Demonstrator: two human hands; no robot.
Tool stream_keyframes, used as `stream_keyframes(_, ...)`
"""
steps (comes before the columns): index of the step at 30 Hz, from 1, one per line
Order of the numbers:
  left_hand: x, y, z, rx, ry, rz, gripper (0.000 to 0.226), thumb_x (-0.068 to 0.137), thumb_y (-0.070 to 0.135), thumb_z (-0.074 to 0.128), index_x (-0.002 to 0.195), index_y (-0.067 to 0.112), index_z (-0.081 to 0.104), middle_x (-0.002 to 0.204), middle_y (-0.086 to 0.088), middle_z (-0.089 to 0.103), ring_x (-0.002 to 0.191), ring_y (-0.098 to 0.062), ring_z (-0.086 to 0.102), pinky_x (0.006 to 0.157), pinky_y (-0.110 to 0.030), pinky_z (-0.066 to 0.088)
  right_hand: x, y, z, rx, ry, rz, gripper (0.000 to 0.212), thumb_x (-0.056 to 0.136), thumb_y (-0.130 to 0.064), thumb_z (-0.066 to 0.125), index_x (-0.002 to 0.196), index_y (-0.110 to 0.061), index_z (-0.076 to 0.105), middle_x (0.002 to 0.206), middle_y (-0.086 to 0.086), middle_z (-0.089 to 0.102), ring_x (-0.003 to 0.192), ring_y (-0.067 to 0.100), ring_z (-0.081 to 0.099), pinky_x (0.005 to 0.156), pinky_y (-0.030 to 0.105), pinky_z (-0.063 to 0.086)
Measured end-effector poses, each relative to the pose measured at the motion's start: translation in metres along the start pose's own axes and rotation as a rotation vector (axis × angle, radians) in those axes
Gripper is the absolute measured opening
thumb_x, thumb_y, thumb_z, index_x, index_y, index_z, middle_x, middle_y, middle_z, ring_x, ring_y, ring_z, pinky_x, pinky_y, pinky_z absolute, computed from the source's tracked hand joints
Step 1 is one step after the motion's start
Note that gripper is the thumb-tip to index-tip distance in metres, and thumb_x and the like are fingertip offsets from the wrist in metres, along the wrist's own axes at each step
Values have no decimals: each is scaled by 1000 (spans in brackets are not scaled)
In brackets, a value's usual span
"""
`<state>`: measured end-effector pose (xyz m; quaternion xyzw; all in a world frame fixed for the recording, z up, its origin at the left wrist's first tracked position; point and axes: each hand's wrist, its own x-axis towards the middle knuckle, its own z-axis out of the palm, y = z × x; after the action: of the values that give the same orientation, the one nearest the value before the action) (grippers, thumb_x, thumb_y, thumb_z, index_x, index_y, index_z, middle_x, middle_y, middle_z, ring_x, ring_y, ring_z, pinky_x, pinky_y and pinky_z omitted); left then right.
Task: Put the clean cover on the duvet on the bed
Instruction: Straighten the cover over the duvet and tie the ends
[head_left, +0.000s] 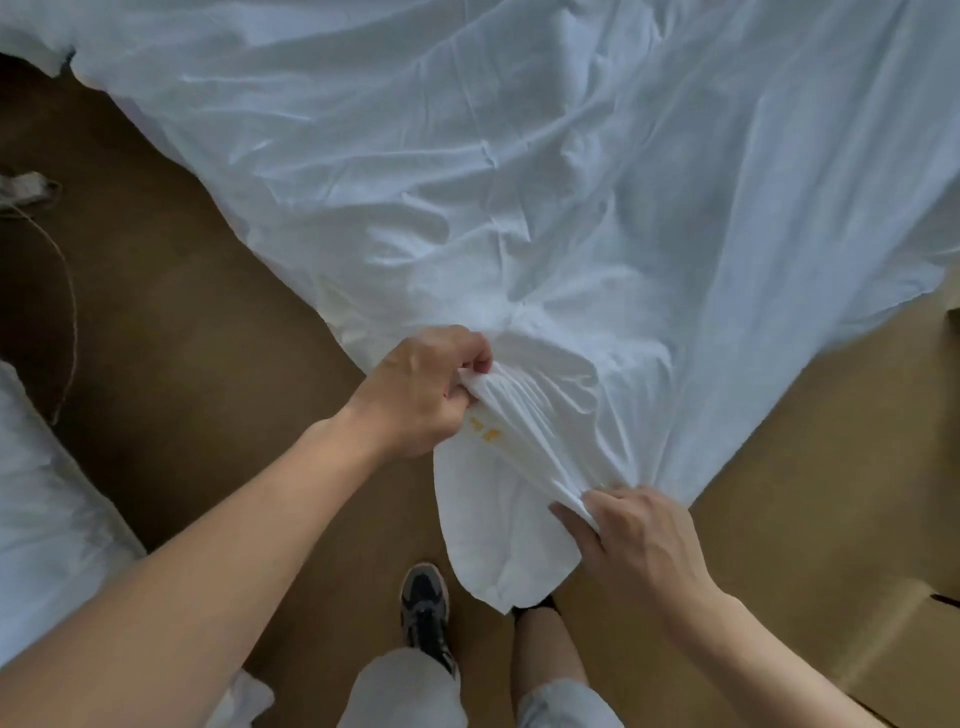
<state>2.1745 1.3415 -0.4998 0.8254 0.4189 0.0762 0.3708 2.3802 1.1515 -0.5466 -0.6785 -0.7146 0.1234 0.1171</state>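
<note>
Nearest the camera, a dark shoe (426, 613) is standing on the brown floor (208, 338), with pale trouser legs below it in the view. A heap of white bedding (47, 509) is lying at the left edge. The right hand (639, 545) is pinching a gathered band of the cover (571, 182). Its thumb is pressing from above, and its fingers (571, 519) are lying together under the fabric. A rounded, padded duvet corner (493, 545) is hanging below the band, between the two hands, with its tip beside the shoe. The right fingers are touching this corner on its right side. Small orange marks (485, 431) are showing on its upper part, just beside the left hand (421, 395). The left hand is gripping the other end of the band. Its fingers (475, 358) are curled tightly, clamping the bunched fabric against the palm. The band is stretching taut from one hand to the other. Beyond the hands, the cover is fanning out in creases, spreading wide and filling the far part of the view. A thin cord (67, 291) is lying on the floor at far left.
</note>
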Motion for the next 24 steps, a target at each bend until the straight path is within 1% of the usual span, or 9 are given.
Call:
stream_keyframes(3, -26, 5, 10, 137, 176, 133, 25, 71, -7, 74, 91, 7, 68, 86, -3, 66, 85, -29, 60, 82, -46, 48, -23, -14, 11, -31, 19, 42, 53, 101, -50, 47, 60, -25, 25, 52, -12, 25, 47, 13, 25, 53, 28, 20)
stream_keyframes(6, -53, 10, 20, 133, 319, 101, 27, 68, -6, 75, 91, 7, 70, 84, -3, 69, 83, -30, 60, 80, -46, 48, -37, -21, 15, -85, -51, 108, 49, 101, -55, 43, 65, -23, 49, 61, -9, 51, 58, 19, 52, 61, 34, 32)
stream_keyframes(9, -74, 20, 32, 30, 359, 55, 23, 74, -4, 73, 93, 8, 69, 85, -3, 68, 85, -28, 59, 78, -45, 51, -34, -36, 6, -13, -37, 227, 51, 94, -68, 48, 96, -19, 62, 85, -4, 63, 74, 21, 62, 66, 33, 40)
stream_keyframes(12, -85, 25, 43, -16, 362, 40, 19, 79, -1, 73, 94, 8, 67, 85, -3, 66, 84, -27, 58, 76, -47, 53, -6, -58, -10, 98, 157, 169, 56, 88, -56, 67, 128, -19, 54, 117, 5, 56, 96, 25, 59, 69, 33, 49)
stream_keyframes(14, -88, 24, 49, -19, 385, 37, 19, 80, 2, 74, 96, 8, 66, 85, -1, 65, 85, -26, 58, 77, -48, 53, 26, -69, -22, -42, 180, 21, 50, 86, -42, 68, 130, -22, 57, 128, 6, 53, 113, 29, 53, 87, 39, 43)
stream_keyframes(16, -88, 18, 56, -35, 420, 41, 22, 80, 8, 78, 96, 11, 63, 83, 7, 58, 81, -22, 56, 74, -42, 52, 58, -73, -26, -155, 12, -51, 24, 85, -34, 67, 105, -20, 65, 109, 2, 62, 107, 31, 59, 88, 41, 37)
stream_keyframes(18, -88, 6, 66, -119, 461, -31, 30, 80, 25, 83, 96, 18, 58, 84, 11, 54, 78, -16, 54, 69, -29, 48, 75, -71, -24, -106, -213, -27, 18, 91, -30, 65, 82, -20, 53, 82, -3, 56, 85, 32, 62, 69, 36, 33)
stream_keyframes(21, -89, -20, 80, -427, 476, -342, 57, 71, 60, 84, 108, 25, 57, 102, 9, 55, 91, -10, 57, 76, -17, 49, 83, -50, -25, 188, -311, 111, 22, 94, -24, 66, 79, -13, 53, 73, -1, 58, 76, 29, 60, 60, 37, 35)
stream_keyframes(24, -94, -46, 101, -784, 230, -691, 75, 75, 53, 84, 136, 21, 55, 134, 1, 55, 123, -17, 56, 102, -33, 50, 88, -30, -36, 412, -344, 257, 12, 97, -23, 62, 92, -14, 69, 84, 4, 69, 79, 18, 62, 70, 29, 47)
